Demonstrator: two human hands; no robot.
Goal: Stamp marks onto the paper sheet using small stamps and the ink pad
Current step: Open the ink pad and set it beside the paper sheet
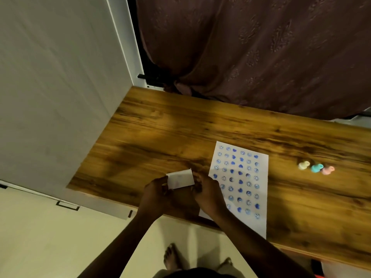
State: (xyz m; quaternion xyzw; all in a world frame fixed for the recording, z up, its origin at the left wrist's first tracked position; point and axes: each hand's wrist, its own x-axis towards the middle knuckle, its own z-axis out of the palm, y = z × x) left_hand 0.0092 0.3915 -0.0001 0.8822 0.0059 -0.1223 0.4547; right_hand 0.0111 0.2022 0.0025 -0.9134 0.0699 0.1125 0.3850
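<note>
A white paper sheet (259, 177) lies on the wooden table (160, 133), covered with rows of blue smiley and heart marks. Left of the sheet, both hands hold a small white rectangular box (180, 179), probably the ink pad; I cannot tell whether it is lidded. My left hand (154, 194) grips its left end. My right hand (206, 192) grips its right end, partly over the sheet's left edge. Three small stamps lie together to the right of the sheet: a cream stamp (303, 165), a teal stamp (316, 167) and a pink stamp (327, 170).
A white cabinet panel (56, 87) stands along the table's left side. A dark maroon curtain (251, 47) hangs behind the table's far edge. My bare feet (172, 257) stand on the pale floor below the near edge.
</note>
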